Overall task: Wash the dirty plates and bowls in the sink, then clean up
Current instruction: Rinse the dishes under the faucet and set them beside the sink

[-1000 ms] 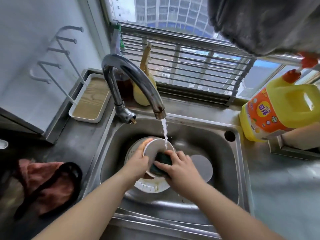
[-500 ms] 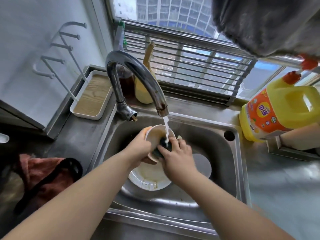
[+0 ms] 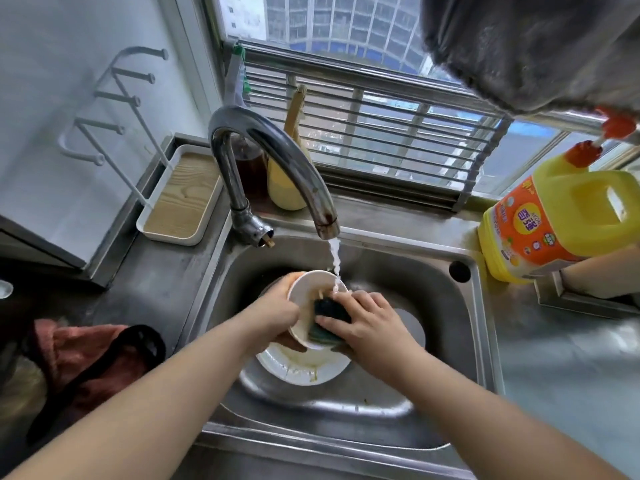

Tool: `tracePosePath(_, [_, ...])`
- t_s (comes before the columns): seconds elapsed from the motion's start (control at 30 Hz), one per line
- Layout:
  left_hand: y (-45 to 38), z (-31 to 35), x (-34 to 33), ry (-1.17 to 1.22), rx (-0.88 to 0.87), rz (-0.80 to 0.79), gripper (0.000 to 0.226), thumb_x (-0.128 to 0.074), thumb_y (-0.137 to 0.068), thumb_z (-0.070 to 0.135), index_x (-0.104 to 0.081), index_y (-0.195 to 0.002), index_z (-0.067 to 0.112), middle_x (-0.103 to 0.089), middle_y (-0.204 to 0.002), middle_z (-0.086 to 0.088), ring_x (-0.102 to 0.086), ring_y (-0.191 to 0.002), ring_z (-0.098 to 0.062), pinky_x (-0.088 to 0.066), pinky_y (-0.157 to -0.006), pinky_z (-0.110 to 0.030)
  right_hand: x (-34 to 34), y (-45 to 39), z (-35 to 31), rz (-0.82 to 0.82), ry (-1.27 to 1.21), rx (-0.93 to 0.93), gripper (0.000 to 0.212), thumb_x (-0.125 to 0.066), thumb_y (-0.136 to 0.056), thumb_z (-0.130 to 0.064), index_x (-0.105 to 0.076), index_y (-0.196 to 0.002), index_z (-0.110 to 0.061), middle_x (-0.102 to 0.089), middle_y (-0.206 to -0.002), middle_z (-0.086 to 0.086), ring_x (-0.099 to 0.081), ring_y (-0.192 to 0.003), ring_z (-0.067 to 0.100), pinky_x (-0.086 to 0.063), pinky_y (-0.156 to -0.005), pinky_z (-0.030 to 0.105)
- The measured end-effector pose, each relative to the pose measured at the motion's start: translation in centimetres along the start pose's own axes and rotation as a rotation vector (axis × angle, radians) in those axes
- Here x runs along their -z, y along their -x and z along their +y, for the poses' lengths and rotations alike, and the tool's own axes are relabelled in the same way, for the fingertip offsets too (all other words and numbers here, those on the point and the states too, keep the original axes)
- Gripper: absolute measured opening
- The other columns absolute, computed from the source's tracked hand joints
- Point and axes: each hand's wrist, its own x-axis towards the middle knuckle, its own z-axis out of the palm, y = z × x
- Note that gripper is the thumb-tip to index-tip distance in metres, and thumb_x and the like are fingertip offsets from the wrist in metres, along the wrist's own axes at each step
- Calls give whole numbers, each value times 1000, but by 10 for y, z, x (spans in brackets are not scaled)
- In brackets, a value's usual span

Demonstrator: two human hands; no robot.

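A white bowl (image 3: 306, 289) is tilted on its side over the steel sink (image 3: 460, 327), under running water from the curved tap (image 3: 277, 154). My left hand (image 3: 275, 311) grips the bowl by its left rim. My right hand (image 3: 369, 322) presses a dark green sponge (image 3: 327, 315) into the bowl's inside. Under the bowl a white plate (image 3: 301, 370) with brown sauce streaks lies on the sink floor. The round drain cover (image 3: 414, 327) shows just right of my right hand.
A yellow detergent jug (image 3: 561, 220) stands on the counter at the right. A white tray (image 3: 180, 199) with a rack sits left of the tap. A reddish cloth (image 3: 83, 362) lies on the left counter. A dark bottle (image 3: 251, 168) and yellow bottle (image 3: 282, 190) stand behind the tap. A grey towel (image 3: 533, 46) hangs above.
My hands have turned and shifted the bowl under the stream, and the sponge has moved lower inside it. More of the stained plate shows below. The view has shifted slightly.
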Motion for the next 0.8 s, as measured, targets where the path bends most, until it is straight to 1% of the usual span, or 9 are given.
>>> tracePosePath(0.07, [0,8,9,-13,32,-68,69,-30,-78,-16,-46,-122,34,-55,-111,-12,-61,-96,-34,-58,-62,-44,4,1,18,86,137,98,41,-71,-71,-38,-69,-111,-31,-62,-121,11,-52,-99,31,-42,-87,42])
tracePosePath(0.17, [-4,10,-5,149,-18,33,63,-35,-81,-12,-47,-124,32,-60,-110,-11,-65,-89,-28,-59,-64,-43,3,-13,-13,133,-44,-254,31,-83,-60,-39,-75,-88,-27,-69,-100,9,-57,-76,31,-48,-68,37])
tracePosePath(0.23, [-7,0,-14,156,-19,117,57,-45,-84,-4,-48,-125,36,-63,-107,-8,-66,-86,-26,-59,-63,-42,-1,-17,-36,102,-182,-353,30,-86,-54,-44,-76,-80,-32,-70,-91,2,-57,-68,27,-47,-60,33])
tracePosePath(0.33, [-5,-7,1,-12,131,-50,62,-37,-81,-12,-48,-123,32,-61,-108,-18,-67,-90,-37,-58,-68,-52,-10,4,-15,101,-22,-66,31,-75,-66,-40,-73,-97,-36,-68,-106,3,-58,-82,26,-48,-72,36])
tracePosePath(0.4, [-9,-6,11,23,158,-134,68,-34,-79,-15,-48,-128,30,-59,-114,-22,-67,-94,-39,-58,-70,-53,-8,9,1,142,99,38,31,-67,-70,-33,-72,-101,-32,-67,-112,8,-59,-87,28,-46,-80,39])
tracePosePath(0.5, [-6,-2,-12,225,53,59,60,-37,-84,-14,-49,-121,31,-61,-105,-13,-65,-83,-29,-59,-60,-42,-11,-11,-25,57,-155,-337,33,-86,-52,-35,-75,-83,-32,-69,-84,3,-57,-66,27,-47,-60,33])
tracePosePath(0.57, [-5,-5,-22,172,69,129,57,-44,-86,-9,-45,-125,33,-60,-105,-12,-65,-84,-29,-59,-58,-41,-18,-12,-42,17,-221,-408,37,-88,-44,-41,-75,-78,-37,-66,-72,-4,-53,-58,22,-44,-53,28])
tracePosePath(0.7, [-7,-6,6,26,243,-124,60,-39,-83,-13,-43,-131,25,-59,-113,-26,-67,-93,-40,-55,-77,-59,-21,14,-15,75,-25,-66,35,-77,-63,-34,-72,-98,-32,-68,-99,4,-60,-77,27,-49,-70,34])
tracePosePath(0.8, [-9,-6,-7,141,151,50,68,-38,-83,-12,-40,-136,30,-59,-114,-19,-66,-91,-36,-58,-70,-52,-17,-8,-29,-9,-161,-391,35,-85,-54,-38,-75,-87,-34,-68,-84,1,-56,-68,26,-47,-63,32])
